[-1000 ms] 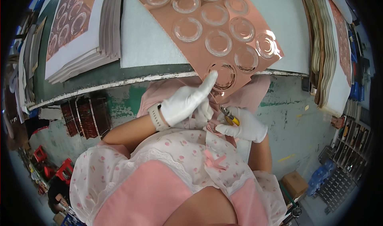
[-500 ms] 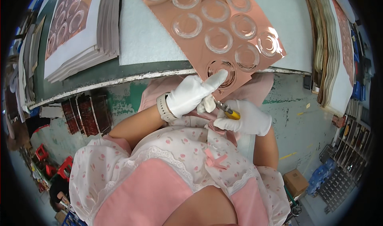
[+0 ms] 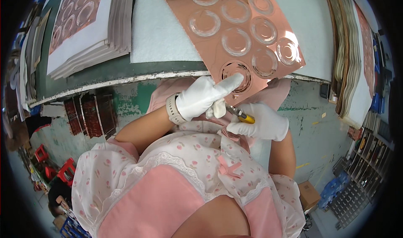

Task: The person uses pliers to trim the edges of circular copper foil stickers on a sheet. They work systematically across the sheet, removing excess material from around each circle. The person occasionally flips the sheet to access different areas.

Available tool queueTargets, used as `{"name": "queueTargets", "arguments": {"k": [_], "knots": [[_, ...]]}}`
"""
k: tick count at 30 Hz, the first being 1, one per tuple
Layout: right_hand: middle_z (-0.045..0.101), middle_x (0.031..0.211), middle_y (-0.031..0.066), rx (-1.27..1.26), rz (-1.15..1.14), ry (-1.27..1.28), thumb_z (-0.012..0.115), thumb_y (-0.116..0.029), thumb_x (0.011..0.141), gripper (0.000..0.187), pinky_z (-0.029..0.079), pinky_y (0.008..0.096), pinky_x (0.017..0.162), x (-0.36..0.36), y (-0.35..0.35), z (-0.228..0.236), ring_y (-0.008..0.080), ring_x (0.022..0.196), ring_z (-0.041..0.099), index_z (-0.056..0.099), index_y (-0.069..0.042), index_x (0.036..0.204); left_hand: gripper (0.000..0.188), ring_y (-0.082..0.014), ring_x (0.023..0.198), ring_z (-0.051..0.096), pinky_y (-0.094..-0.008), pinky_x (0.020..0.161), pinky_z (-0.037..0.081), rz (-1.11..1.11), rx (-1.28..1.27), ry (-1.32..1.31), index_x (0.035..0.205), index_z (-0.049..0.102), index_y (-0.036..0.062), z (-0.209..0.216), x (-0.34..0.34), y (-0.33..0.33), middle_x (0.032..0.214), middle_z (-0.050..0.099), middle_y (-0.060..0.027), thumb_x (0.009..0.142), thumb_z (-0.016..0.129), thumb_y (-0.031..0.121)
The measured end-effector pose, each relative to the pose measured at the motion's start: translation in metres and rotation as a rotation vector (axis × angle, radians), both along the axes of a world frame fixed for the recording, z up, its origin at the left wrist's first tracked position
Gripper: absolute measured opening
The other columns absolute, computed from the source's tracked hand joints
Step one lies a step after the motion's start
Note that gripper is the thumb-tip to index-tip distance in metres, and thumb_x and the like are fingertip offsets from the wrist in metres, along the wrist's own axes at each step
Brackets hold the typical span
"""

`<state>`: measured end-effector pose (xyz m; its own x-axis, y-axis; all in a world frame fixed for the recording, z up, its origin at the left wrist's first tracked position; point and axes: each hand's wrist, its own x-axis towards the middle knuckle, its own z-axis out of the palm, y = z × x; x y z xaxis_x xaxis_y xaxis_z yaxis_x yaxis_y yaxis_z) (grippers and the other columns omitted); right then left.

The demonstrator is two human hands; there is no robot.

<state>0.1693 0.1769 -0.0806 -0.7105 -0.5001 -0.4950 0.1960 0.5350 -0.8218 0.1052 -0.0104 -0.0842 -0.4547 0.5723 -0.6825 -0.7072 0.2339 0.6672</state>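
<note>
My right hand [image 3: 268, 122] is closed around a yellow-handled tool [image 3: 247, 118], its metal nose right by the left thumb. My left hand [image 3: 201, 97] lays its index finger over the near corner of the copper-coloured sheet [image 3: 247, 26]; can't tell if the thumb clamps it from below. Sheet lies across the white pad [image 3: 163, 32], near corner overhanging the table edge [image 3: 126, 78]. Paper stack [image 3: 84, 38] hems in the left side, second stack [image 3: 346, 57] the right. My left finger blocks part of the nearest ring. Dark red racks [image 3: 88, 116] sit below, left.
</note>
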Motion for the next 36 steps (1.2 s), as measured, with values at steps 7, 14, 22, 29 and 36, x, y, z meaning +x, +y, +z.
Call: {"name": "queueTargets", "arguments": {"k": [7,14,22,29,36], "knots": [[0.060,0.063,0.0114,0.094,0.024,0.011,0.065,-0.037,0.078,0.039,0.045,0.0315,0.054,-0.004,-0.005,0.004,0.0276,0.056,0.058,0.059,0.001,0.077,0.046,-0.0047,0.036,0.041,-0.0175,0.033,0.028,0.017,0.017,0.005,0.097,0.058,0.0051,-0.003,0.001,-0.002,0.052,0.048,0.0009,0.083,0.054,0.049],[0.058,0.062,0.0108,0.052,-0.018,0.026,0.069,-0.040,0.073,0.044,0.045,0.0308,0.053,0.003,-0.013,0.004,0.0235,0.055,0.057,0.059,0.001,0.082,0.048,-0.0053,0.035,0.039,-0.0185,0.034,0.027,0.030,-0.013,-0.003,0.093,0.059,0.0052,-0.002,0.001,-0.001,0.048,0.047,0.0007,0.082,0.054,0.051],[0.060,0.065,0.0142,0.125,0.060,0.025,0.070,-0.050,0.068,0.057,0.048,0.0338,0.057,0.003,-0.003,0.001,0.0281,0.060,0.062,0.057,0.002,0.089,0.053,-0.0104,0.035,0.045,-0.0217,0.034,0.035,-0.039,0.005,0.051,0.089,0.057,0.0040,-0.001,-0.001,-0.004,0.044,0.048,-0.0047,0.083,0.049,0.056],[0.059,0.062,0.0133,0.097,-0.043,0.034,0.071,-0.046,0.068,0.051,0.047,0.0321,0.055,0.006,-0.004,-0.005,0.0242,0.059,0.062,0.058,0.001,0.080,0.053,-0.0100,0.035,0.044,-0.0221,0.034,0.034,-0.029,-0.011,0.035,0.089,0.058,0.0039,-0.001,-0.001,-0.003,0.045,0.048,-0.0043,0.083,0.050,0.056],[0.059,0.063,0.0107,0.107,-0.209,0.133,0.070,-0.038,0.073,0.041,0.044,0.0272,0.052,0.022,0.001,-0.013,0.0174,0.056,0.057,0.058,0.001,0.080,0.053,-0.0095,0.034,0.044,-0.0215,0.034,0.033,0.011,-0.024,0.034,0.088,0.058,0.0047,-0.003,0.001,-0.001,0.045,0.049,-0.0038,0.082,0.051,0.057]]}}
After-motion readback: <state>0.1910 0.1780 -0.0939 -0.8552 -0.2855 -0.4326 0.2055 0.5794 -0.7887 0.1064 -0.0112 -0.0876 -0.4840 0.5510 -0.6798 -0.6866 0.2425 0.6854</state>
